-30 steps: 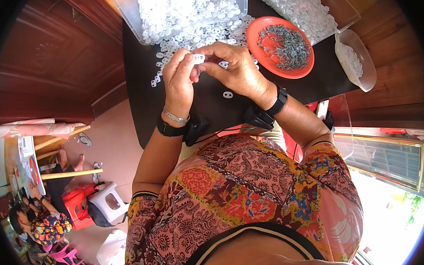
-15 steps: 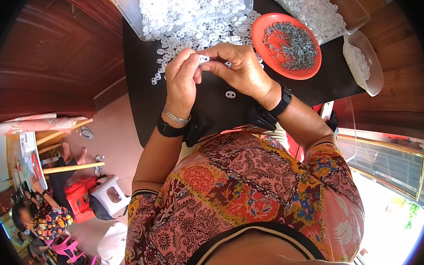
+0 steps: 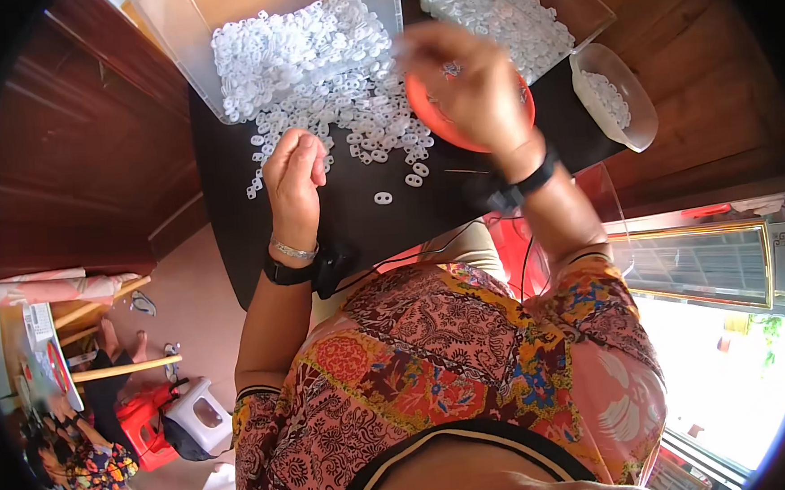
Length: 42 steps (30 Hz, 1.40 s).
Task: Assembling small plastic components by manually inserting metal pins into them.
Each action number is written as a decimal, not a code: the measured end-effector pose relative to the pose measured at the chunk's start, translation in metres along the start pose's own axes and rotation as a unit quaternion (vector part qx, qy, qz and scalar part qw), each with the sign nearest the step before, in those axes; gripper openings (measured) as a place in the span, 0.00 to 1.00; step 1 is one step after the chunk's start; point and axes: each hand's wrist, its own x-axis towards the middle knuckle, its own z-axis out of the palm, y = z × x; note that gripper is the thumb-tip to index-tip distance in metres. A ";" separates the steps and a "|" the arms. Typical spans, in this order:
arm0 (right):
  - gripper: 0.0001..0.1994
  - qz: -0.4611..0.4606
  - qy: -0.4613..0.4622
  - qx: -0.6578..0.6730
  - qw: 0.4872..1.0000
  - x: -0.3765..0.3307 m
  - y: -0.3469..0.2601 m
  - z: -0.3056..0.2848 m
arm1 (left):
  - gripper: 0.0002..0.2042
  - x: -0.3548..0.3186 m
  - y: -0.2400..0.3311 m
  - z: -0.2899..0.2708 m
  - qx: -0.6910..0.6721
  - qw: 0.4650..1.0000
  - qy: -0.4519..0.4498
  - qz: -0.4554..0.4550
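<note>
My left hand (image 3: 294, 175) is closed above the dark table (image 3: 365, 238), its fingers curled in. Whatever may be in it is hidden. Over the red plate (image 3: 435, 127) passes my right hand (image 3: 477, 87), smeared by motion, so its fingers do not show clearly. Small grey metal pieces (image 3: 452, 71) lie on the plate, mostly covered by that hand. Many small white plastic pieces with two holes (image 3: 348, 108) spread over the table beyond my left hand. One such single piece (image 3: 382, 198) lies apart, between my hands and nearer to me.
A clear bin (image 3: 174, 56) lies tipped at the back left, white pieces spilling from it. Another clear bin (image 3: 589, 4) full of them stands at the back right. Beside it sits a small translucent tray (image 3: 641, 122). A thin stick (image 3: 466, 170) lies near the plate.
My right hand has left my left hand and moved right, over the red plate. The white piece seen between my fingers no longer shows. The whole view has shifted.
</note>
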 end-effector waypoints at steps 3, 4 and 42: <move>0.09 -0.044 0.150 -0.157 0.975 0.053 0.004 -0.047 | 0.13 0.000 -0.001 -0.005 0.008 1.000 0.019 -0.005; 0.12 -0.016 0.168 -0.274 0.947 0.065 0.006 -0.076 | 0.13 0.003 0.001 0.002 -0.003 1.000 0.002 -0.006; 0.04 -0.088 -0.329 -0.211 0.916 -0.025 0.025 0.012 | 0.13 0.009 -0.003 -0.005 0.003 0.999 0.029 -0.029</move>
